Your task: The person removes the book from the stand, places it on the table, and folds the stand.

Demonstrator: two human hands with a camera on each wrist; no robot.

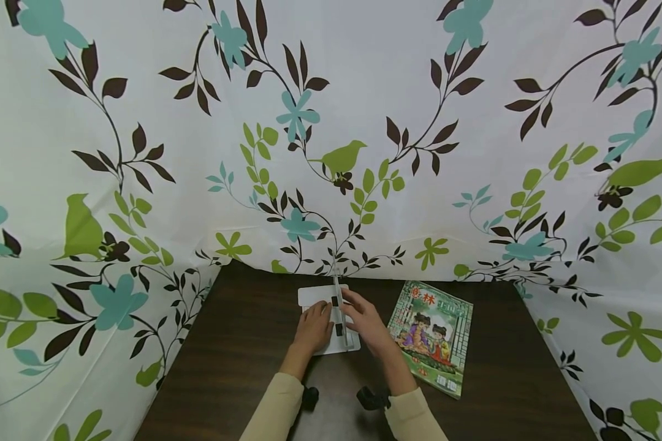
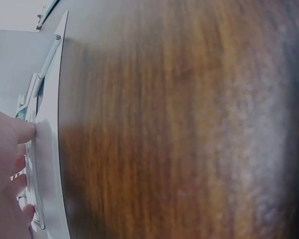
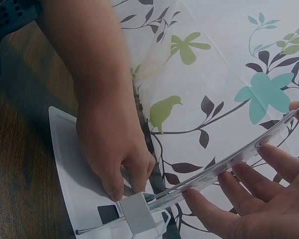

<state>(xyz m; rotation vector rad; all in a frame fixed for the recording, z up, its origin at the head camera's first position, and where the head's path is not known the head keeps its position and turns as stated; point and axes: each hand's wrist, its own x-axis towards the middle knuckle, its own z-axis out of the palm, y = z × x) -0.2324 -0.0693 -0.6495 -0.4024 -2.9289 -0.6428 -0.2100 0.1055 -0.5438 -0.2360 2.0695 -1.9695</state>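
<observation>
On the table in front of me lies a white folding stand [image 1: 311, 296], its flat base down and a thin panel [image 3: 224, 165] raised from it. My left hand [image 1: 313, 327] is over the base, with curled fingertips gripping the stand beside a white square block [image 3: 137, 214] at the panel's foot. From the right, my right hand [image 1: 366, 321] holds the raised panel, fingers along its printed face and thumb at the far edge. In the left wrist view, the left hand [image 2: 5, 164] touches thin white bars above the base [image 2: 50, 124].
A magazine [image 1: 433, 337] with a green illustrated cover lies to the right of my right hand. The dark wooden table [image 1: 215, 355] meets a white cloth [image 1: 364, 202] printed with leaves and birds at the back and sides.
</observation>
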